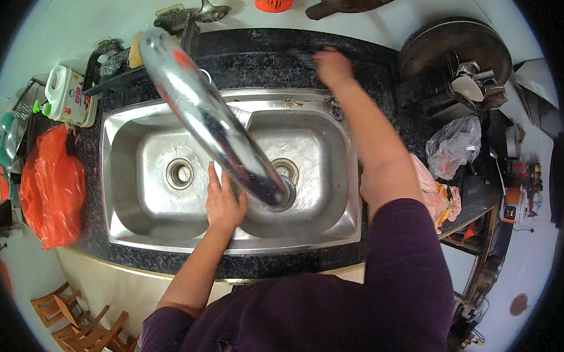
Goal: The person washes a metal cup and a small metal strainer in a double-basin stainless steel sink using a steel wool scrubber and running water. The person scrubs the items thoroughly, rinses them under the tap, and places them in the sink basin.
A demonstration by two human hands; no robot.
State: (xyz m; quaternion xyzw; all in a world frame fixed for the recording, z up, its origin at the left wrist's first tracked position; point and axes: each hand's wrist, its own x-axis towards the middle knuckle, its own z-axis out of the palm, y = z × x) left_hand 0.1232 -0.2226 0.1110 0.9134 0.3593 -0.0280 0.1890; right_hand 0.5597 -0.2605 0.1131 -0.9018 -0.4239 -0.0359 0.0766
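Note:
A double-bowl stainless steel sink [233,251] is set into the black speckled countertop [267,73] in front of me. My left hand [225,206] rests over the divider between the two bowls, fingers spread, with nothing in it. Above the sink arches a chrome faucet [214,113], its spout end over the right bowl beside that hand. My right hand [333,68] reaches past the sink to the back ledge of the counter. It is blurred, and a greyish smear by its fingers does not settle whether it holds something. Each bowl has a metal drain [180,173].
On the left stand a white detergent jug [68,94] and a red plastic bag [53,186]. To the right are a clear plastic bag [453,144], raw poultry [437,190] partly behind my arm, and a utensil holder [443,98]. A sponge [136,52] sits behind the faucet.

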